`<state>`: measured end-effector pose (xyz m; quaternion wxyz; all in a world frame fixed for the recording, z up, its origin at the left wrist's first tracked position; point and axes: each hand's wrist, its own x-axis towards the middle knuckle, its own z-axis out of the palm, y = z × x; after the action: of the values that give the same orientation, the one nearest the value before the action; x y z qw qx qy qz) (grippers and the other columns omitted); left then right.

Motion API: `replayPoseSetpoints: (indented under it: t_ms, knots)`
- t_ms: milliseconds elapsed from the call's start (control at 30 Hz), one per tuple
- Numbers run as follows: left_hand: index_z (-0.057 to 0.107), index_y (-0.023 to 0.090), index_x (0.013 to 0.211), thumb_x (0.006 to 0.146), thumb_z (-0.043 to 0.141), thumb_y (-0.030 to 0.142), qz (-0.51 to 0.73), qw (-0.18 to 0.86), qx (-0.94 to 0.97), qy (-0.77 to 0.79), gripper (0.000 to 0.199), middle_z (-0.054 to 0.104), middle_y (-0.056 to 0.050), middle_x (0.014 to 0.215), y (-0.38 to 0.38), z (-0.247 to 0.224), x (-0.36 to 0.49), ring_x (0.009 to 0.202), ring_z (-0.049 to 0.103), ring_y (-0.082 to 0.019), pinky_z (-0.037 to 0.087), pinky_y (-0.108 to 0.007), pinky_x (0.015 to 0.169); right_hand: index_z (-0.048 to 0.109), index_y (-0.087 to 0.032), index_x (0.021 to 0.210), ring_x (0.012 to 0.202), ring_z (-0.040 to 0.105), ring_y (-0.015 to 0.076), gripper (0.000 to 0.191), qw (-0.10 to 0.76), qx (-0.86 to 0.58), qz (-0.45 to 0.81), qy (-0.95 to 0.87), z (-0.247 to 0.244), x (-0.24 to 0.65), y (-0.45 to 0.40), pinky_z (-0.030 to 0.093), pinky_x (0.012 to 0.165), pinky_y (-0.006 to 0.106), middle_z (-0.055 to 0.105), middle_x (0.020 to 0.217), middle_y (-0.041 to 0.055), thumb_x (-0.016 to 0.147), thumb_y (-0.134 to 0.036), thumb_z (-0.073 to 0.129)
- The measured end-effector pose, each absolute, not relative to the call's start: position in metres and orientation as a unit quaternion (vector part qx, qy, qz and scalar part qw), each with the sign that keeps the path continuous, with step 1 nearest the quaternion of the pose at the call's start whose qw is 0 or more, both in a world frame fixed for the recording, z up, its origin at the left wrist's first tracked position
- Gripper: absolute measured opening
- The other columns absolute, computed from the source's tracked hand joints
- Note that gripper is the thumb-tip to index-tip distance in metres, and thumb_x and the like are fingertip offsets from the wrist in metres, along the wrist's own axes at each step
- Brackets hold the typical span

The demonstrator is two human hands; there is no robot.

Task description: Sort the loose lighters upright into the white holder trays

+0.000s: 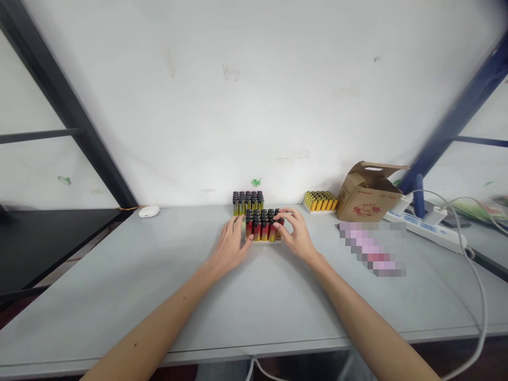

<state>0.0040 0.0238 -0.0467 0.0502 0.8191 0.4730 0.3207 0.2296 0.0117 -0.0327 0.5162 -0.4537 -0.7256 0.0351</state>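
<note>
In front of me stands a block of lighters with black tops and red-to-yellow bodies, upright in rows in a shallow white tray. My left hand rests against its left side, the thumb at the front left corner and the fingers reaching along the side. At the right front, my right hand has its thumb and forefinger closed on a lighter at the end of the front row. Its other fingers curl over the right side. Just behind is a second group of lighters, with yellow-green bodies and black tops, partly hidden.
By the wall on the right sit yellow cylinders in a white tray, beside an opened cardboard box. A power strip with cables and a blurred pink item lie further right. A white case is at left.
</note>
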Motion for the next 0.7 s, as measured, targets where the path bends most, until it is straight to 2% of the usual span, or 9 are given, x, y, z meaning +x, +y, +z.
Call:
replayPoseSetpoints:
  t_ms: [267, 533, 700]
  knots:
    - [0.035, 0.019, 0.14, 0.093, 0.045, 0.041, 0.298, 0.049, 0.83, 0.468, 0.053, 0.038, -0.015, 0.142, 0.027, -0.054, 0.004, 0.132, 0.037, -0.032, 0.035, -0.05, 0.109, 0.066, -0.026, 0.095, 0.116, 0.052, 0.026, 0.012, 0.506, -0.456, 0.024, -0.732, -0.026, 0.234, 0.011, 0.039, 0.103, 0.046, 0.057, 0.119, 0.007, 0.086, -0.033, 0.062]
    - [0.038, 0.019, 0.137, 0.092, 0.045, 0.041, 0.285, 0.058, 0.829, 0.478, 0.05, 0.036, -0.016, 0.143, 0.027, -0.057, 0.003, 0.132, 0.038, -0.033, 0.035, -0.051, 0.108, 0.057, -0.025, 0.103, 0.115, 0.052, 0.0253, 0.012, 0.493, -0.452, 0.041, -0.742, -0.028, 0.233, 0.012, 0.04, 0.101, 0.046, 0.058, 0.119, 0.0084, 0.091, -0.029, 0.054]
    - [0.039, 0.019, 0.135, 0.092, 0.045, 0.039, 0.28, 0.056, 0.829, 0.481, 0.048, 0.036, -0.017, 0.143, 0.028, -0.058, 0.002, 0.133, 0.036, -0.033, 0.035, -0.052, 0.107, 0.059, -0.025, 0.101, 0.115, 0.052, 0.0259, 0.012, 0.475, -0.458, 0.039, -0.75, -0.032, 0.234, 0.013, 0.039, 0.102, 0.047, 0.057, 0.119, 0.0086, 0.091, -0.03, 0.054]
